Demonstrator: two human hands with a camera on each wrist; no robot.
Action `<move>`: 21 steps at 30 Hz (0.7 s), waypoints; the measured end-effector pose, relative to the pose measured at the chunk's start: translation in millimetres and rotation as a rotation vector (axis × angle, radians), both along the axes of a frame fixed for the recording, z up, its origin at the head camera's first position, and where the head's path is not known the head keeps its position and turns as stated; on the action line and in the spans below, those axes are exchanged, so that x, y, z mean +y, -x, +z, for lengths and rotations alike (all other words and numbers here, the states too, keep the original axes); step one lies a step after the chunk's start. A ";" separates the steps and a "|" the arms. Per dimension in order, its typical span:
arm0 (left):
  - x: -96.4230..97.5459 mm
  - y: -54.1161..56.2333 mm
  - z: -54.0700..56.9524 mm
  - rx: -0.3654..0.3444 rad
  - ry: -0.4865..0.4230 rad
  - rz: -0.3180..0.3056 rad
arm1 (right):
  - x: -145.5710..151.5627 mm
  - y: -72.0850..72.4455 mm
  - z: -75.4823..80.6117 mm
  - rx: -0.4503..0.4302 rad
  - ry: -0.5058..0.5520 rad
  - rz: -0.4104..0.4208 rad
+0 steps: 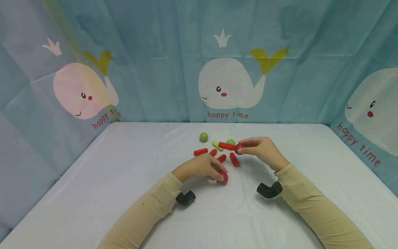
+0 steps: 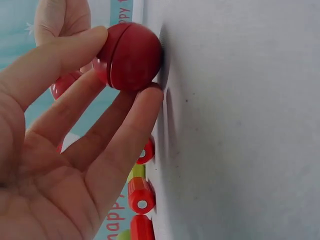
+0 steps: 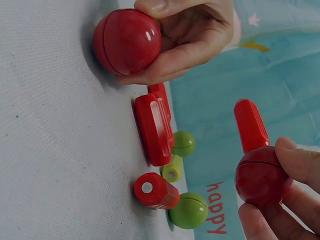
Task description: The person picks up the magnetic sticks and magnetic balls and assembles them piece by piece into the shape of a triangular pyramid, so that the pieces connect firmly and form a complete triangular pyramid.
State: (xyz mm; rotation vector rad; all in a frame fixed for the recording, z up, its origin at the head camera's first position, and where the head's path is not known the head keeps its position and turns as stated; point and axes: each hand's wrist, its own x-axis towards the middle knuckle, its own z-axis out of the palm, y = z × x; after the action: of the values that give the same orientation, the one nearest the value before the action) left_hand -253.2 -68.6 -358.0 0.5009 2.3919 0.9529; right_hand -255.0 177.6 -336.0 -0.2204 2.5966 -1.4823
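Note:
My left hand (image 1: 203, 166) pinches a glossy red ball (image 2: 135, 55) between thumb and fingers, low over the white table. A seam line runs around this ball. Farther out to the right, my right hand (image 1: 261, 148) grips a second red ball (image 3: 262, 177) above the table. From that ball a red rod (image 3: 250, 125) sticks out, end against the ball, pointing left in the head view. Between the hands lie several loose red rods, one of them (image 1: 234, 159) just below the right hand's ball. One rod end (image 3: 147, 187) shows a round silvery disc.
Behind the red rods lie a yellow-green rod (image 1: 220, 148) and two green balls, one farther back (image 1: 203, 137), the other (image 1: 230, 142) near the right hand. Black curved pieces (image 1: 269, 190) hang at both wrists. A blue whale-print curtain (image 1: 155, 86) stands around the table (image 1: 93, 180).

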 end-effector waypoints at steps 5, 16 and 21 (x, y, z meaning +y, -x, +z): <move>-6.2 1.5 2.8 -0.011 0.002 0.078 | -0.1 -0.6 0.4 -0.006 -0.004 -0.002; -15.0 12.8 5.6 0.021 -0.276 0.268 | 1.0 -1.0 1.3 0.002 0.012 0.002; -18.8 14.7 7.1 -0.014 -0.385 0.322 | 1.4 -1.0 1.7 0.004 0.015 0.005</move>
State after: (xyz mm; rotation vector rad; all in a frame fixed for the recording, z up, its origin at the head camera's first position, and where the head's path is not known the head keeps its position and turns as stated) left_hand -267.9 -87.4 -350.9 0.2425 2.3227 1.5692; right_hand -254.0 179.0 -334.3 -0.2322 2.5872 -1.5011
